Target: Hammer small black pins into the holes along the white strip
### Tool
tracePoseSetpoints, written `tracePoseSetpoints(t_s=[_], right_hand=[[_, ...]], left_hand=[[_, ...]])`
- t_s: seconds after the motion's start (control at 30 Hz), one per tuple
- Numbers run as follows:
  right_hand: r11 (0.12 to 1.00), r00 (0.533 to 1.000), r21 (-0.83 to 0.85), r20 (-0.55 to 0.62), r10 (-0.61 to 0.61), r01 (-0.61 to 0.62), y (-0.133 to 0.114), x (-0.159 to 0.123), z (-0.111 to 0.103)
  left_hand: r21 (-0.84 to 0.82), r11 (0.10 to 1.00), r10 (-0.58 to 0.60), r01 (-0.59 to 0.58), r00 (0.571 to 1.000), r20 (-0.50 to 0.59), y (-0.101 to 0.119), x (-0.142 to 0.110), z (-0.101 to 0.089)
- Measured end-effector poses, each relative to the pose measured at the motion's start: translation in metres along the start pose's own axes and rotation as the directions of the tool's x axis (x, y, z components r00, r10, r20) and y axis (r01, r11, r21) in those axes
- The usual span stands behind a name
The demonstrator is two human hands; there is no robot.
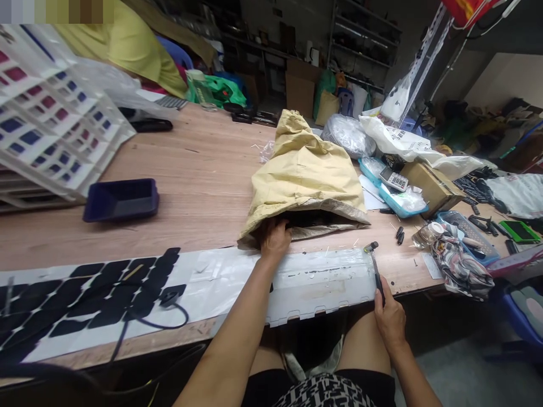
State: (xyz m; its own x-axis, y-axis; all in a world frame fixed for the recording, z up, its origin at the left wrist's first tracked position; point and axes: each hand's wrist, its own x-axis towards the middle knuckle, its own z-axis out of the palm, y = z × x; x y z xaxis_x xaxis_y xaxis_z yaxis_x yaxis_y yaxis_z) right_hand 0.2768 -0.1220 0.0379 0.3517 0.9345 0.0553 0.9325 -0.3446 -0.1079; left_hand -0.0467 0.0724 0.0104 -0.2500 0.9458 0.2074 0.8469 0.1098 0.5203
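Observation:
A yellowish cloth sack [311, 169] lies on the table with its dark mouth facing me. My left hand [276, 240] reaches into the left side of that mouth; its fingertips are hidden inside, so what they touch does not show. At the table's front edge my right hand [389, 314] is wrapped round the dark handle of a small hammer [373, 261], whose head points up and away from me. Between my hands, a clear-covered white board [326, 285] lies along the front edge, with small bits scattered on it.
Black rounded pads on a white sheet [207, 271] stretch along the left, crossed by a dark cable [186, 319]. A purple tray [121, 200] sits beside a tilted white basket [63, 113]. To the right are a calculator [393, 178], a cardboard box [432, 183] and a patterned cloth [460, 268].

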Motion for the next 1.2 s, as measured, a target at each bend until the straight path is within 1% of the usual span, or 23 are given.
tracePoseSetpoints(t_s=[0.03, 0.1, 0.13, 0.2, 0.27, 0.3, 0.37, 0.43, 0.53, 0.63, 0.7, 0.77, 0.83, 0.9, 0.97, 1.07, 1.2], right_hand=[[1.0, 1.0, 0.002, -0.003, -0.003, 0.003, 0.0, 0.0, 0.0], [1.0, 1.0, 0.006, -0.011, -0.008, 0.008, 0.0, 0.0, 0.001], [1.0, 1.0, 0.007, -0.014, -0.008, 0.008, 0.0, 0.0, 0.001], [1.0, 1.0, 0.006, -0.017, -0.01, 0.01, 0.0, -0.001, 0.001], [1.0, 1.0, 0.001, -0.015, -0.008, 0.008, 0.0, -0.001, 0.001], [1.0, 1.0, 0.0, -0.013, -0.007, 0.007, 0.0, -0.001, 0.001], [1.0, 1.0, 0.004, -0.007, -0.005, 0.005, 0.0, -0.001, 0.0], [1.0, 1.0, 0.009, 0.0, -0.005, 0.005, -0.001, -0.001, -0.002], [1.0, 1.0, 0.009, 0.016, 0.011, -0.011, -0.003, -0.001, -0.005], [0.999, 0.999, 0.013, 0.023, 0.029, -0.03, -0.004, -0.002, -0.007], [0.999, 0.999, 0.028, 0.022, 0.035, -0.035, -0.004, -0.001, -0.006], [0.996, 0.999, 0.082, 0.019, 0.037, -0.038, 0.0, 0.0, -0.004], [0.977, 1.0, 0.211, -0.001, 0.009, -0.008, 0.005, 0.0, -0.002], [0.93, 0.999, 0.364, -0.045, -0.03, 0.045, 0.009, -0.001, -0.002], [0.88, 0.995, 0.467, -0.08, -0.06, 0.091, 0.009, -0.006, -0.002], [0.847, 0.988, 0.51, -0.103, -0.115, 0.152, 0.001, -0.016, -0.005], [0.82, 0.959, 0.496, -0.14, -0.248, 0.284, -0.017, -0.028, -0.008]], left_hand=[[-0.032, 0.999, 0.03, -0.03, 1.0, -0.006, 0.004, -0.007, -0.003], [-0.11, 0.984, 0.143, -0.141, 0.99, 0.013, 0.017, -0.027, -0.008], [-0.153, 0.965, 0.22, -0.212, 0.975, 0.041, 0.024, -0.038, -0.008], [-0.232, 0.914, 0.366, -0.334, 0.924, 0.112, 0.04, -0.062, -0.005], [-0.275, 0.877, 0.448, -0.394, 0.878, 0.17, 0.053, -0.083, 0.001], [-0.281, 0.872, 0.459, -0.401, 0.869, 0.185, 0.058, -0.09, 0.005], [-0.279, 0.877, 0.45, -0.391, 0.871, 0.197, 0.064, -0.098, 0.011], [-0.288, 0.883, 0.433, -0.37, 0.879, 0.198, 0.065, -0.099, 0.015], [-0.345, 0.875, 0.421, -0.34, 0.886, 0.194, 0.059, -0.095, 0.017], [-0.41, 0.851, 0.421, -0.328, 0.893, 0.159, 0.052, -0.092, 0.017], [-0.426, 0.845, 0.416, -0.324, 0.898, 0.142, 0.051, -0.092, 0.018], [-0.42, 0.856, 0.394, -0.3, 0.906, 0.154, 0.052, -0.093, 0.019], [-0.4, 0.878, 0.359, -0.263, 0.915, 0.184, 0.056, -0.092, 0.02], [-0.382, 0.894, 0.332, -0.235, 0.919, 0.213, 0.059, -0.091, 0.019], [-0.377, 0.9, 0.32, -0.217, 0.918, 0.235, 0.061, -0.09, 0.019], [-0.384, 0.902, 0.308, -0.197, 0.918, 0.251, 0.062, -0.089, 0.017], [-0.387, 0.905, 0.286, -0.176, 0.925, 0.249, 0.063, -0.09, 0.015]])
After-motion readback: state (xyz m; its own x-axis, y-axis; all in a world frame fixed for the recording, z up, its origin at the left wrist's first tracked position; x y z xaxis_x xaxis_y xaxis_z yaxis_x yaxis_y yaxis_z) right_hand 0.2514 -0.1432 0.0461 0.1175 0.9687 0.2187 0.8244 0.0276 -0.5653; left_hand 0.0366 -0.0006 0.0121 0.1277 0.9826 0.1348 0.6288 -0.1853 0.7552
